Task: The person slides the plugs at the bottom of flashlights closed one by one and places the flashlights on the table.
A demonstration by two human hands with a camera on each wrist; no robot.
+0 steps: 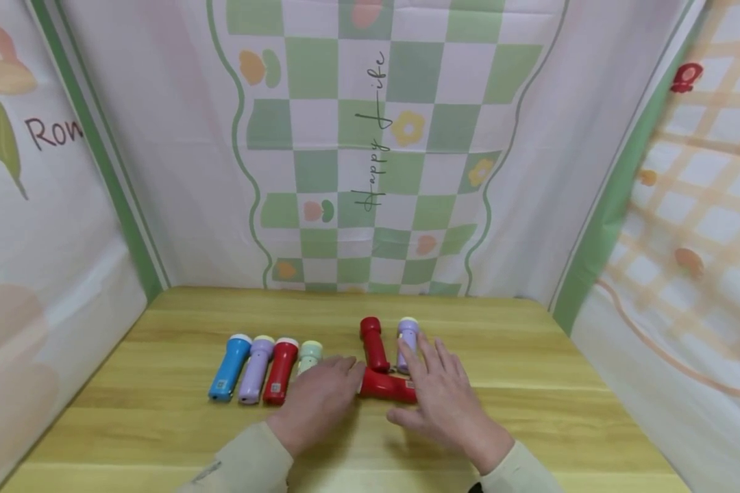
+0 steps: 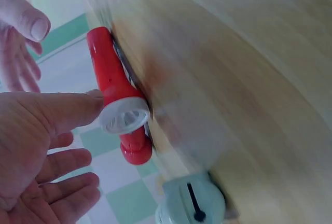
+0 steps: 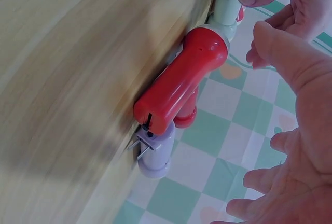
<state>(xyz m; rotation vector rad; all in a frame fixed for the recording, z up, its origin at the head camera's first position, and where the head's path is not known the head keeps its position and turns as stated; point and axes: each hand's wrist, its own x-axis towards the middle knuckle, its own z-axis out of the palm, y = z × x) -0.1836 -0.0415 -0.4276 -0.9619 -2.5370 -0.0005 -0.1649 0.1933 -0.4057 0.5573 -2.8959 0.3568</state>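
A red flashlight (image 1: 385, 387) lies crosswise on the table between the two hands, its white-rimmed lens facing left. My left hand (image 1: 321, 400) has its fingers loosely extended; in the left wrist view its thumb is at the lens end, though contact is unclear. It partly hides a pale green flashlight (image 1: 309, 356). To the right, my right hand (image 1: 440, 397) hovers with fingers spread, holding nothing. Behind the crosswise flashlight lie another red flashlight (image 1: 373, 342) and a purple flashlight (image 1: 408, 335), whose metal plug prongs (image 3: 136, 150) stick out in the right wrist view.
Left of the pale green one, a blue flashlight (image 1: 229, 370), a purple flashlight (image 1: 256, 370) and a red flashlight (image 1: 281, 370) lie side by side, lens ends away from me. The wooden table (image 1: 561, 411) meets a printed cloth curtain (image 1: 364, 239) at the back and sides.
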